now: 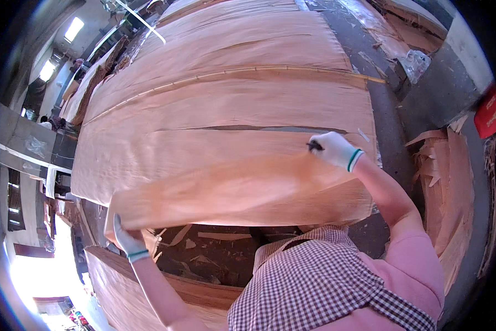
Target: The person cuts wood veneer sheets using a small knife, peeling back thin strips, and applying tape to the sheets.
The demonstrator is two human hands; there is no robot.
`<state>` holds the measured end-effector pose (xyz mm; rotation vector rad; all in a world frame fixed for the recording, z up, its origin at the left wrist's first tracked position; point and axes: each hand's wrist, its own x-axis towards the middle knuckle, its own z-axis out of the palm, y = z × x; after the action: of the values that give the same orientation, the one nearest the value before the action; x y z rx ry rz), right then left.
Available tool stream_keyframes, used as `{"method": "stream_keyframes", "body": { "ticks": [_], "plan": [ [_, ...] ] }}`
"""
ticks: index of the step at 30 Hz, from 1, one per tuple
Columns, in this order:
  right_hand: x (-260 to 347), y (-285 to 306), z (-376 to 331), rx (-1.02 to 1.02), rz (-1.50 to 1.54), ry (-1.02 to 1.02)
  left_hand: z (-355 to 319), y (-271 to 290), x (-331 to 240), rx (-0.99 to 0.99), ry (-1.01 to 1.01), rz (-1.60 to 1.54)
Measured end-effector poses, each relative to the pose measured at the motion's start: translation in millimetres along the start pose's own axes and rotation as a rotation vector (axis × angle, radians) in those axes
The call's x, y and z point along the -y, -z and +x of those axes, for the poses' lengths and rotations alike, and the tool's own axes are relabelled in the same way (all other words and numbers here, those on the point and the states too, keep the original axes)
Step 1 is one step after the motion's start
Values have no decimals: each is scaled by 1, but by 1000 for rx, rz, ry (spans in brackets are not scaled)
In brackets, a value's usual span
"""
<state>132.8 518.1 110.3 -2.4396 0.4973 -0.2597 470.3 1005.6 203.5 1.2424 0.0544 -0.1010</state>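
Observation:
A narrow strip of wood veneer (226, 190) is lifted over the near side of a broad veneer sheet (231, 105), partly blurred. My left hand (128, 238), in a white glove with a green cuff, grips the strip's left end, thumb over the face. At the strip's right end, my right hand (336, 150), gloved the same way, is closed around a small black object (315, 145) whose kind I cannot make out. Whether those fingers also pinch the strip is hidden. Beyond the hands, a long split (242, 128) runs across the broad sheet.
A thin bamboo-like stick (226, 73) lies across the broad sheet. More veneer is stacked at lower left (115, 276) and on the right (452, 182). Scraps (204, 262) litter the dark floor near me. A grey block (441, 77) and crumpled clear plastic (415, 64) are at far right.

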Motion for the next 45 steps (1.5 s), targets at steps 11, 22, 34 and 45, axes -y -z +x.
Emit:
{"method": "stream_keyframes", "body": {
  "ticks": [11,22,34,45],
  "plan": [
    [87,-37,-35,-961,-91,-66,192,-73,101,624,223,-229],
    [79,-175,-82,-598,32,-307,148,-5,182,200,668,-95],
    [85,-126,-47,-775,104,-342,236,-53,182,95,236,336],
    [76,-25,53,-1141,-99,-62,282,-207,53,468,-177,234]
  ]
}}
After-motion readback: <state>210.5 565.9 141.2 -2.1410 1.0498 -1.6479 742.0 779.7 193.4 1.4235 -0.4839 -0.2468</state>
